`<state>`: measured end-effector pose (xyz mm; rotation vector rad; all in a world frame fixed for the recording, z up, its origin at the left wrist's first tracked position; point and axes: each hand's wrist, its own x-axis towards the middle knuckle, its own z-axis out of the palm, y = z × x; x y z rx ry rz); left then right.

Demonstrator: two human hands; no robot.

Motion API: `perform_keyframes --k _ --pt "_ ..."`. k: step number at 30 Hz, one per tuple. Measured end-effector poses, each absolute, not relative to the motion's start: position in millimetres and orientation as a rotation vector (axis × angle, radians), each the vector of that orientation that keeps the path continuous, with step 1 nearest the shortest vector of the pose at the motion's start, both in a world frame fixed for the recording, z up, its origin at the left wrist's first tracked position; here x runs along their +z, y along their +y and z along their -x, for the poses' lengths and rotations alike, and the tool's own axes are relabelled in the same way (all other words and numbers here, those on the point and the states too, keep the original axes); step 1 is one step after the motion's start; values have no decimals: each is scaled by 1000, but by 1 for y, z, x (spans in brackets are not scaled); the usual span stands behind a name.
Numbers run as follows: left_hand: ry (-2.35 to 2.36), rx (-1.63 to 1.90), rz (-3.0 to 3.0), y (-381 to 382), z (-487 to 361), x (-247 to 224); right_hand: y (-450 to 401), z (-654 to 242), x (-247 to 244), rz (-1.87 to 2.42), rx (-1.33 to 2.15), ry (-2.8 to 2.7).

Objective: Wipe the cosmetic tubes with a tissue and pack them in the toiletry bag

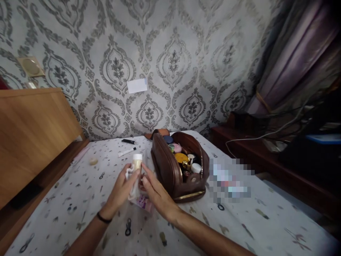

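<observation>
A small cream-coloured bottle (137, 164) with a white cap stands upright between my two hands, in front of the bag. My left hand (118, 193) is closed around its left side, together with a crumpled white cloth (129, 175). From the right, my right hand (158, 199) presses its fingertips against the bottle, fingers partly curled. Below the hands, a pink and purple packet (144, 203) is partly hidden. Close to my right hand is an open brown toiletry bag (166, 165), with several jars, lids and gold-coloured items inside.
On the patterned bedsheet (87, 188) lie a white tube (126, 152), a black pen-like item (128, 141) and a small beige round object (93, 161). A blurred patch (230, 181) is right of the bag. A wooden panel (32, 131) borders the left; cables hang at right.
</observation>
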<state>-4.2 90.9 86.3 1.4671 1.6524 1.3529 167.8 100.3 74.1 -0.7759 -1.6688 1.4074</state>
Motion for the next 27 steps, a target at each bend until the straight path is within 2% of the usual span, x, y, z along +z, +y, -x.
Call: perform_keyframes --k 8,15,20,27 --pt "1713 1309 -1678 68 -37 63 78 -153 44 735 1656 -1016" --pt "1627 1399 -2098 63 -45 56 66 -159 50 701 1539 -1112" --pt "1630 1502 -1978 64 -46 66 65 -161 47 646 1477 -1160" --pt "1672 1556 -1833 71 -42 77 60 -156 48 541 1836 -836"
